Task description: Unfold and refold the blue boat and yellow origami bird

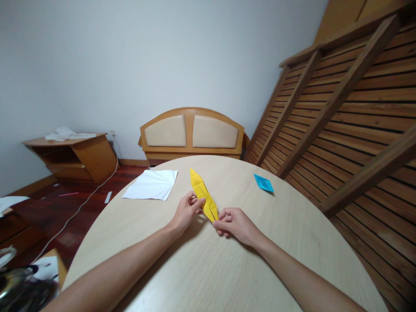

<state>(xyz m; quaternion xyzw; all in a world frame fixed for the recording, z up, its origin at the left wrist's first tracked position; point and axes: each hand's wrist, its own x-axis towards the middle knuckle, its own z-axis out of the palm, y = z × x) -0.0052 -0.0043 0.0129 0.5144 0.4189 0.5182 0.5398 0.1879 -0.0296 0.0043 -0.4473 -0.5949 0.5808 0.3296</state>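
A long, narrow piece of yellow folded paper lies on the round table, a little beyond its middle, with its far tip pointing toward the table's far edge. The left hand pinches the paper's left side about halfway along, thumb on top, which pins that part flat to the table. The right hand pinches the near tip, where the paper splits into two thin points; holding both places keeps the strip taut and lets the fingers work the near flaps. Both forearms rest across the near half of the table, steadying the hands.

A creased white paper sheet lies flat near the far left edge. A small blue folded paper sits near the far right edge. Both are well apart from the hands.
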